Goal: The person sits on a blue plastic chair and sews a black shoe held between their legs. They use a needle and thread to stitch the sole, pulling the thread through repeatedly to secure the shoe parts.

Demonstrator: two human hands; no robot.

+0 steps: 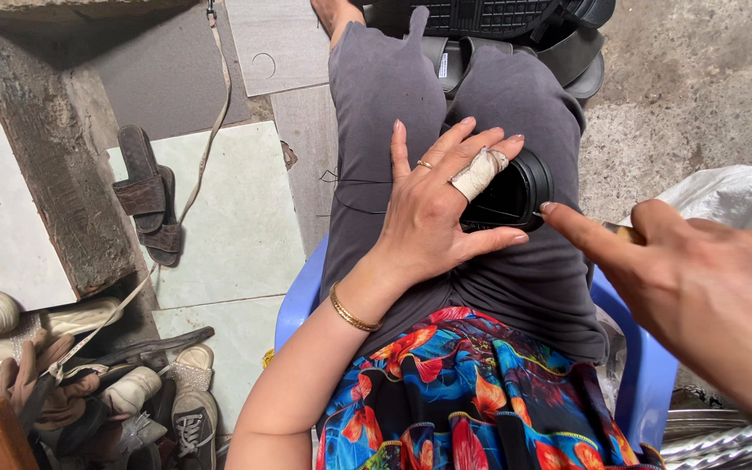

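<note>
Right hand (698, 287): index finger extended, pinching a thin needle against the shoe.
Left hand (437, 209): fingers spread, pressed flat on the shoe; 1 finger bandaged.
Black shoe (515, 191): lay on the lap.
Sandals (150, 196): on floor tiles, well apart.

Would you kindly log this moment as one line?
left hand: pressing black shoe on lap | right hand: holding tool, tip at shoe | seat: blue chair
</note>
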